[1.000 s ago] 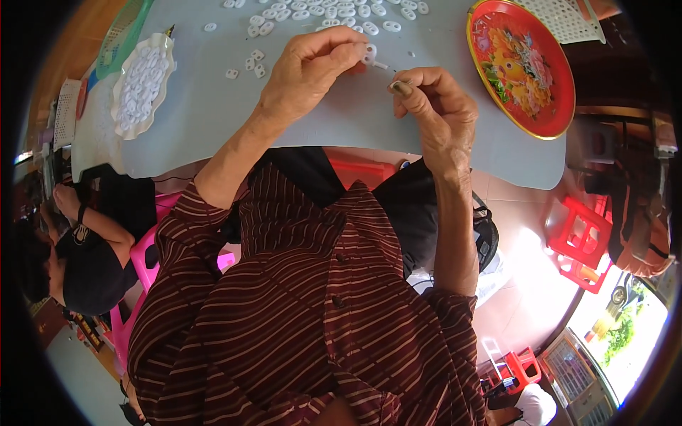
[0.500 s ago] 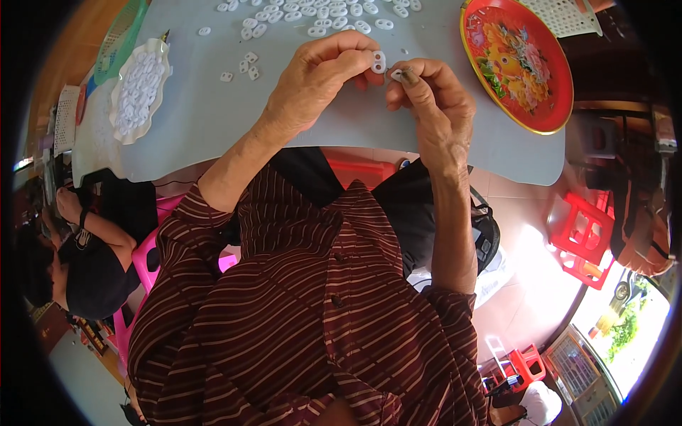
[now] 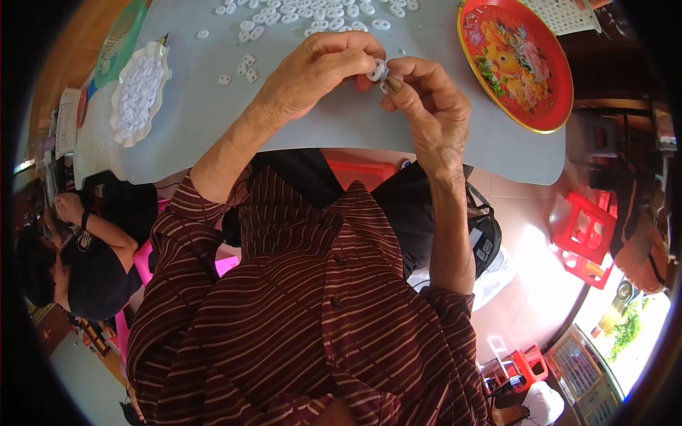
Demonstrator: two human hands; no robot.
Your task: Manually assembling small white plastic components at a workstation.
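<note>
Over the table's near edge, my left hand (image 3: 310,77) pinches a white oval plastic piece with two holes (image 3: 376,71) between thumb and fingertips. My right hand (image 3: 430,98) is closed, thumb against forefinger, on a smaller white plastic piece (image 3: 384,87). The two pieces meet between my fingertips and seem to touch; my fingers partly cover both. Beyond my hands lie many loose white two-holed oval pieces (image 3: 290,18). A few small squarish white pieces (image 3: 241,69) rest left of my left wrist.
A wavy-rimmed white dish (image 3: 164,62) of small white pieces stands on the grey table (image 3: 192,117) at left, beside a green basket (image 3: 117,46). On the right sits a red floral tray (image 3: 561,78). Another person (image 3: 99,263) sits at left; red stools (image 3: 586,231) stand at right.
My right hand has moved slightly left and brought its small piece up against the oval one. The oval piece has turned in my left fingers.
</note>
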